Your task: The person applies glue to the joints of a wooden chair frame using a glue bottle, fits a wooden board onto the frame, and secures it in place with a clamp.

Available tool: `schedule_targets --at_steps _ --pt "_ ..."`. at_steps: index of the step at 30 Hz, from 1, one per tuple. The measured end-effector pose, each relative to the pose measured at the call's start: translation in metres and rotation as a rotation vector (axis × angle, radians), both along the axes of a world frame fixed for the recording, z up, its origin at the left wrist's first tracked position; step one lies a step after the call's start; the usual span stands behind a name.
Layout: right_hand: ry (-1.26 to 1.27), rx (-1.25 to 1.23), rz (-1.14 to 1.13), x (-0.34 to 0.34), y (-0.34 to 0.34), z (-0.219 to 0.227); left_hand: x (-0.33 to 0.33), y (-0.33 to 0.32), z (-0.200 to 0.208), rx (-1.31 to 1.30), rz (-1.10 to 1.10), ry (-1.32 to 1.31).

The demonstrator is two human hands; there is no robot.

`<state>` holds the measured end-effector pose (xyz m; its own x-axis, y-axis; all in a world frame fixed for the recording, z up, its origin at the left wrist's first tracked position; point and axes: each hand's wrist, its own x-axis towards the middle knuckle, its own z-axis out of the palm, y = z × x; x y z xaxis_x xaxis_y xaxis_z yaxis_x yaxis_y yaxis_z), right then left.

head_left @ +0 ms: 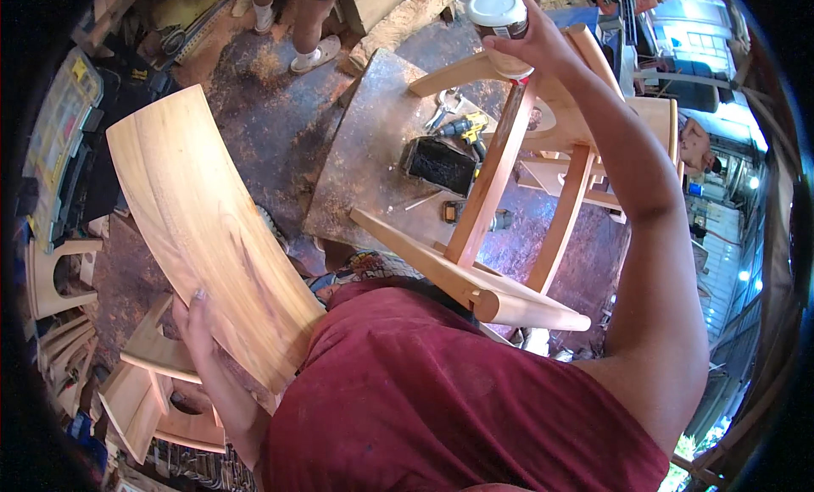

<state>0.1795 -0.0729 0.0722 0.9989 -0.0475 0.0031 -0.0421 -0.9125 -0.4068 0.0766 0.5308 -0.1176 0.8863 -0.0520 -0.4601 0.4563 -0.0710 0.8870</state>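
My left hand (197, 324) grips the long edge of a wide, slightly curved wooden board (212, 238), which leans against my body on the left. In my raised right hand (538, 44) is a plastic bottle (498, 16) with a white round end up. Its red lower tip is at the top end of a rail on a wooden chair frame (494, 174), and whether it touches cannot be made out. The frame stands tilted at my right, with two rails between its side pieces. A rounded wooden end (534, 311) points toward my body.
A low work table (348, 183) holds a yellow-black drill (466, 127), a clamp-like tool (443, 108) and a black tray (439, 166). Another chair frame (161, 382) stands lower left. A clear-lidded organizer case (61, 144) is far left. Another person's legs (312, 30) show at the top.
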Motion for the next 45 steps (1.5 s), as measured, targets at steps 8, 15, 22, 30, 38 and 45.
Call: schedule_targets --at_steps 8,15,22,30,38,45 --pt "0.063 0.212 -0.015 -0.012 0.01 0.017 -0.001 -0.005 0.004 0.024 -0.026 -0.02" --pt "-0.054 0.218 -0.074 -0.011 -0.008 0.009 0.002 -0.006 0.003 -0.012 0.01 0.013" --pt "0.034 0.572 -0.236 -0.058 -0.004 -0.012 -0.004 -0.004 0.019 -0.005 0.118 0.094" --pt "-0.576 1.453 -0.608 -0.064 0.007 0.045 -0.016 -0.013 0.043 -0.026 0.179 -0.032" --pt "-0.513 1.49 -0.571 -0.109 0.053 0.086 -0.05 -0.008 0.073 -0.07 0.259 -0.196" --pt "-0.41 1.009 -0.189 -0.263 -0.011 0.173 -0.083 0.013 0.077 -0.103 0.402 -0.387"
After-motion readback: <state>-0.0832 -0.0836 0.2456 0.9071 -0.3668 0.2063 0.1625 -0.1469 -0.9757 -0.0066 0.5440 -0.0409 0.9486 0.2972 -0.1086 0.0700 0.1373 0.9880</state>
